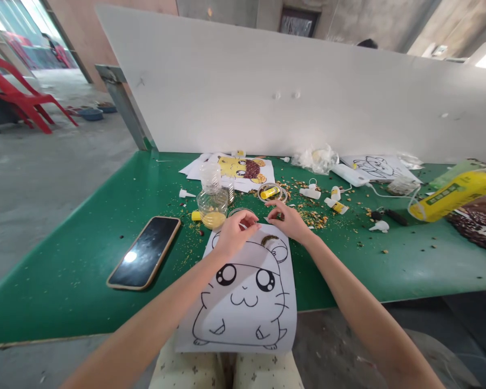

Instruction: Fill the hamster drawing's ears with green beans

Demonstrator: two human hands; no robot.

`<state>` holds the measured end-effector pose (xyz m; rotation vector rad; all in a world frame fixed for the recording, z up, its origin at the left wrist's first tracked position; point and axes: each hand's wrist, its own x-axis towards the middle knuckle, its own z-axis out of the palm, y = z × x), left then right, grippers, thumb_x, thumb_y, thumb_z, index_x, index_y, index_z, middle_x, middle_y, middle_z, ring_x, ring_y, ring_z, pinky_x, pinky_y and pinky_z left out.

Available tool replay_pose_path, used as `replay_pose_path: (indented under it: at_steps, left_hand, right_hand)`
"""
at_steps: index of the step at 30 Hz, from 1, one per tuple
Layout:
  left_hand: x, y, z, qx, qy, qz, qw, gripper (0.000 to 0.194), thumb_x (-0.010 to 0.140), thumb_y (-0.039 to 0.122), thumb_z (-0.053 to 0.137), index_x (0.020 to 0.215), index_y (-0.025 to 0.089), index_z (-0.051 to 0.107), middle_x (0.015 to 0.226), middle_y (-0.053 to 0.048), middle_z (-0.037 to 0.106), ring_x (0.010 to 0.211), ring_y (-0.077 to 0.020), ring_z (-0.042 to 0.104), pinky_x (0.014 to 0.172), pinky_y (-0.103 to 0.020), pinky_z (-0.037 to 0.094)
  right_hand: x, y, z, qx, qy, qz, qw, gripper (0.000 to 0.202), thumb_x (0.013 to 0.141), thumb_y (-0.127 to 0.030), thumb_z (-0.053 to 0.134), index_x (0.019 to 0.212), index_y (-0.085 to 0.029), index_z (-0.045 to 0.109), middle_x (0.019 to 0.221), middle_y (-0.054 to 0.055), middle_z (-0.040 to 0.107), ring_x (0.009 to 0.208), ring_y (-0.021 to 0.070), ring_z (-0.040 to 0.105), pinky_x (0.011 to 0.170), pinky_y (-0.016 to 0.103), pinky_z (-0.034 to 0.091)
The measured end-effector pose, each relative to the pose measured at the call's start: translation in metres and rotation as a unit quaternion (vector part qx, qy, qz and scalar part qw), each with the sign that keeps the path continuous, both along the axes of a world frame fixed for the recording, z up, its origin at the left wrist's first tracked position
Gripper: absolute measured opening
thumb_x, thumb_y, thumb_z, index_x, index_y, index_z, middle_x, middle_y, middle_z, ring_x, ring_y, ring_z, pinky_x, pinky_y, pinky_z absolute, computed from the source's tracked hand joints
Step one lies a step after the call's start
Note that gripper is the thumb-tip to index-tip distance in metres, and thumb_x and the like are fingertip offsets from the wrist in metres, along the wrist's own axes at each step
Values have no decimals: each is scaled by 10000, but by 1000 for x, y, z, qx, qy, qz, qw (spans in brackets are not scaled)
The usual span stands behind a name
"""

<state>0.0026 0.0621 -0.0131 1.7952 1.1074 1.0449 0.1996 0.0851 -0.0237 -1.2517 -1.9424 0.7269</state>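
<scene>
A white sheet with a printed hamster outline (247,319) hangs over the table's front edge toward my lap. Dark green grains form a small patch (269,240) near the hamster's right ear. My left hand (238,229) is above the sheet's top edge, its fingers curled together; what they hold, if anything, is too small to name. Close beside it, my right hand (284,219) pinches a tiny whitish bit that I cannot make out. Beyond the hands lies a round dish (283,195) with a yellow glue bottle (270,192) in it. Clear plastic cups, one with yellow grains (214,219), stand left of it.
A phone (144,253) lies on the green table (81,227) at the left. Scattered seeds, small glue bottles (337,206), a white power bank (350,175) and a yellow packet (456,195) are at the right. A white board (267,119) rises behind.
</scene>
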Motion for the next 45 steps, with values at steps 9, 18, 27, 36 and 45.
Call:
replay_pose_path:
  at_steps: [9,18,27,36,45]
  left_hand:
    - [0,-7,3,116,75,10,990,208,854,370,516,774,185,568,746,-13,571,695,-133,529,590,-242,419]
    - [-6,-11,4,260,158,-17,952,380,891,477,410,704,193,579,714,-33,550,720,-162,479,662,-278,366]
    - [-7,-10,4,304,176,-33,936,321,893,427,441,718,189,568,728,-28,566,738,-162,488,658,-270,368]
    - [-6,-10,1,327,177,-24,928,273,876,406,488,724,190,559,705,-7,570,719,-150,493,658,-262,365]
    - [-4,-9,1,353,177,-15,918,308,874,427,485,709,177,556,693,-1,566,705,-139,486,630,-248,368]
  right_hand:
    - [1,-3,12,5,71,-21,997,289,677,-227,674,961,-225,619,914,45,586,815,184,510,788,378,414]
    - [-6,-23,30,-186,184,191,946,157,725,-336,654,784,-191,635,687,-7,624,621,112,581,605,275,502]
    - [-4,-25,35,-224,210,224,925,95,704,-244,686,768,-185,649,678,-18,615,616,98,558,592,245,472]
    - [0,-25,42,-200,157,221,942,66,722,-239,661,756,-185,673,701,-7,636,649,109,564,613,247,453]
    - [1,-25,40,-210,132,220,943,90,731,-228,664,749,-146,631,676,-8,607,611,76,527,585,202,423]
